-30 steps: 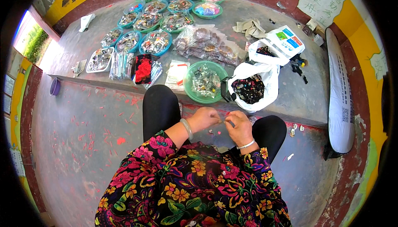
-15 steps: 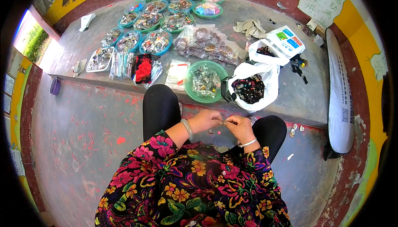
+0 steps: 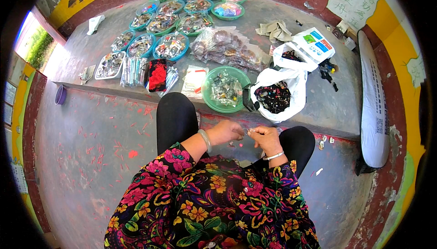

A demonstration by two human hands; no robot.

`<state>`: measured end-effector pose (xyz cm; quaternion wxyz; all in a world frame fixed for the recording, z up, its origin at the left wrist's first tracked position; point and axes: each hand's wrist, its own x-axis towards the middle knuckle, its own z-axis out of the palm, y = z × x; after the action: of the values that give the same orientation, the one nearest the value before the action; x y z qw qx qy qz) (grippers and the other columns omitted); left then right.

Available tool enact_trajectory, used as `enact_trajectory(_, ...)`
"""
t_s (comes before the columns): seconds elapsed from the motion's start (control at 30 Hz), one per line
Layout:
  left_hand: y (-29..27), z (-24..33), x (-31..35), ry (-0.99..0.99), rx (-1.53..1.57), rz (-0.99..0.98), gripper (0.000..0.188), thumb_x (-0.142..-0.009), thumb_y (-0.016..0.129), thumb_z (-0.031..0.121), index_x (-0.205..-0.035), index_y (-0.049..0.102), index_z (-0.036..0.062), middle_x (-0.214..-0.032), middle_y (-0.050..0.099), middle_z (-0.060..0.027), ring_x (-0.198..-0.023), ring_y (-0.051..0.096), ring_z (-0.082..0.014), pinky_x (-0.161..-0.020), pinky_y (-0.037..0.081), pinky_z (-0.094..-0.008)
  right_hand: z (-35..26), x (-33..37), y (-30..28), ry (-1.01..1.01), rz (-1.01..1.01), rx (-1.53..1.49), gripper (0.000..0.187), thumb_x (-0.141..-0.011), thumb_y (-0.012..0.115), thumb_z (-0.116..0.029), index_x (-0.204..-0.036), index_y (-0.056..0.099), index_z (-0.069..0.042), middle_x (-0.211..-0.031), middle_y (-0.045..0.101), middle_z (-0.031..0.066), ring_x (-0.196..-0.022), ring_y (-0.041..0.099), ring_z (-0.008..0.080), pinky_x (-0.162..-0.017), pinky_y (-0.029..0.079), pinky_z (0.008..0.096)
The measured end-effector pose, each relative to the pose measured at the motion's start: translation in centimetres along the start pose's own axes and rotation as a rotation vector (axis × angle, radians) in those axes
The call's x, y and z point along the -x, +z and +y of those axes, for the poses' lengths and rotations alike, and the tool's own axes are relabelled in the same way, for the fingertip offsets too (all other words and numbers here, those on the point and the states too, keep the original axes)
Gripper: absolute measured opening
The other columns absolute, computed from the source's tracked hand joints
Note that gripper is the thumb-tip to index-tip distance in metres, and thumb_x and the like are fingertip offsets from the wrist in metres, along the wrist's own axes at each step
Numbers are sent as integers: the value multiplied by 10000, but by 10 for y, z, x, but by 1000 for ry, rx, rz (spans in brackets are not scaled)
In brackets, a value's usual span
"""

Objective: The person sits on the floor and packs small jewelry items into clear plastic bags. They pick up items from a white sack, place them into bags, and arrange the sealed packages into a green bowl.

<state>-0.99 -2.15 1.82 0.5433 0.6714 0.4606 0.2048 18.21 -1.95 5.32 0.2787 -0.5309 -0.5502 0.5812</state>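
My left hand is closed, its fingertips pinched together in front of my knees. Close to its right, my right hand is also closed, thumb and forefinger pressed together. A tiny pale thing shows between the two sets of fingertips, too small to name. Just beyond my hands, on the raised ledge, stands a green plastic basin holding small clear packets. To its right is an open white plastic bag with dark, colour-flecked small pieces inside.
Blue and green basins of small packets stand in rows further back, near a pile of clear bags. A red-and-black pouch lies by bundled plastic sleeves. The ledge edge crosses before my knees; a long silver-grey roll stands at right.
My hands have drawn slightly apart, the right one moving a little right and down. A gap with a small pale thing now shows between the fingertips.
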Motion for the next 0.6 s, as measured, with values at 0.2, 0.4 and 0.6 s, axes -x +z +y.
enact_trajectory(0.2, 2, 2, 1, 31, 65, -5, 169, -785, 621, 158, -912, 633, 47, -798, 649, -29, -733, 583, -78, -684, 453, -235, -7, 3, -3, 87, -106, -14, 150, -730, 658, -103, -801, 652, 28, -548, 550, 9, -395, 453, 56, -376, 340, 191)
enact_trajectory(0.4, 2, 5, 2, -57, 172, -28, 172, -791, 615, 157, -921, 630, 46, -818, 648, -31, -742, 581, -80, -687, 452, -230, -8, 4, -4, 55, -118, -40, 142, -732, 661, -100, -801, 655, 24, -622, 591, 42, -453, 498, 75, -397, 378, 204)
enact_trajectory(0.6, 2, 5, 1, -22, 37, -17, 191, -794, 611, 161, -945, 617, 45, -809, 645, -48, -740, 581, -86, -683, 453, -240, -13, 6, -4, 27, -155, -1, 141, -742, 645, -85, -775, 640, 52, -729, 615, 84, -532, 538, 91, -448, 423, 222)
